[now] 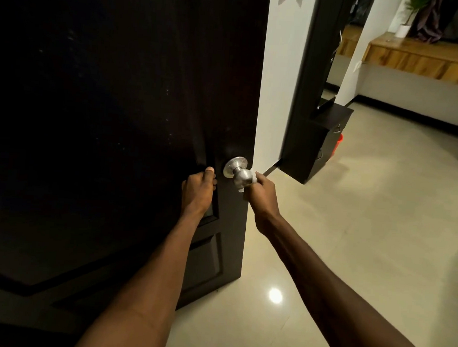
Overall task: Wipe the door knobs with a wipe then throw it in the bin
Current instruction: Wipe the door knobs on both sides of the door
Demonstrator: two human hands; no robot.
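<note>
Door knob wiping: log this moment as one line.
stage: wiping knob | right hand: presses white wipe on steel door knob | left hand: steadies dark door | bin: not identified

door (118, 111) black | knob (240, 175) silver | wipe (253, 173) white | floor (369, 210) cream

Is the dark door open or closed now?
Open: the door shows its free edge, with floor visible past it.
</note>
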